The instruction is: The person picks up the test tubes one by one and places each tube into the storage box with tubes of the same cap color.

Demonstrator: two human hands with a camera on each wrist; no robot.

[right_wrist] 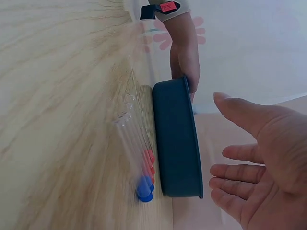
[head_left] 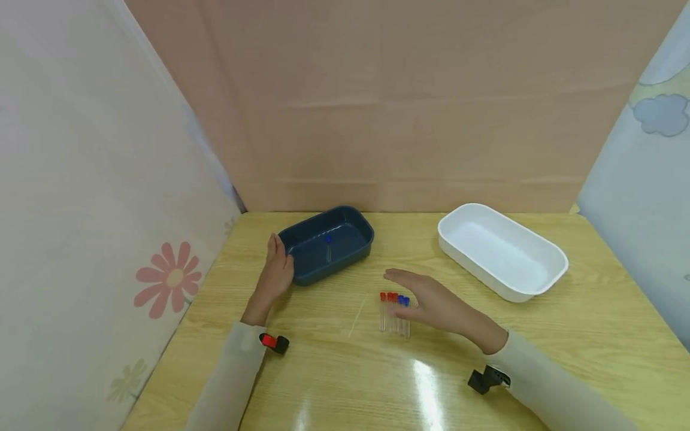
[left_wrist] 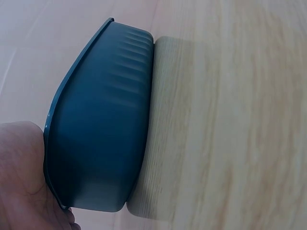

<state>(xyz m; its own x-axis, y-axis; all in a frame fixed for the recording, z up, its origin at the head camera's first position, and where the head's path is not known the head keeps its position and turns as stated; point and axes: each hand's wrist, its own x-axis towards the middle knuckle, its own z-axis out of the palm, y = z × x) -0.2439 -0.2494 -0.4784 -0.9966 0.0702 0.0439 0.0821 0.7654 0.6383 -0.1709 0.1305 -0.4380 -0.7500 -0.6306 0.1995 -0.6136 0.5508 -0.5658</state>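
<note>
My left hand (head_left: 277, 272) grips the left end of a dark blue tray (head_left: 345, 263), its thumb by the near rim. Inside that tray lies a clear test tube with a blue cap (head_left: 329, 239). Over the table, my right hand (head_left: 433, 302) is held with fingers spread and nothing in them. Just beside and below it, several clear test tubes (head_left: 383, 317) lie side by side, some with red caps (right_wrist: 149, 160) and some with blue caps (right_wrist: 144, 191). The right hand partly covers them in the head view.
A white tray (head_left: 498, 287) stands on the wooden table (head_left: 323, 377) at the right. A brown paper backdrop (head_left: 377, 120) rises behind the table. Light curtains with printed flowers and clouds hang at both sides.
</note>
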